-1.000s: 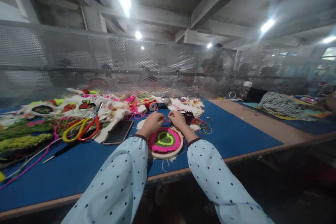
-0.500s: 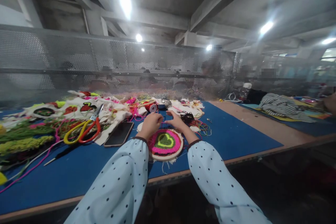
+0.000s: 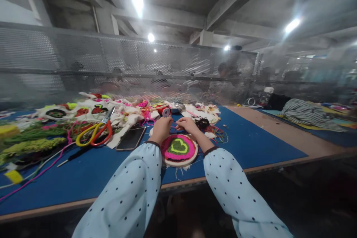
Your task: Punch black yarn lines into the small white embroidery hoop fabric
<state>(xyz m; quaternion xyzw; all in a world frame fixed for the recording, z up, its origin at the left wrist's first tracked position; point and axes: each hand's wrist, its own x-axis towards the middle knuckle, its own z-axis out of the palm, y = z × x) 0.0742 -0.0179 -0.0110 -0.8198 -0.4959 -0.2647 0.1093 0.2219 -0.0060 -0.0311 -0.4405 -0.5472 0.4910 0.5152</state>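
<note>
My left hand [image 3: 163, 128] is closed, fingertips pinched together, above the far rim of a round embroidery hoop. Close by on its right, my right hand [image 3: 187, 124] is pinched too, with the fingertips of both hands nearly meeting. Something thin seems to lie between them, too small to make out. Below them the embroidery hoop [image 3: 180, 149] rests flat on the blue mat, its cloth worked in pink with a green heart and loose threads at the near edge. Behind the hands are a spool [image 3: 166, 112] and a metal bowl-like object [image 3: 177, 108].
Scissors [image 3: 95, 134] with yellow and orange handles and a phone [image 3: 131, 138] lie left of my hands. Green yarn [image 3: 30, 142] and embroidered cloths [image 3: 111, 109] are heaped beyond. Dark yarn [image 3: 202, 123] sits on the right. A perforated metal screen [image 3: 125, 59] stands behind the table.
The fingers of my right hand have closed from a spread pose into a pinch near my left fingertips. The view has turned slightly left. The hoop stays on the mat.
</note>
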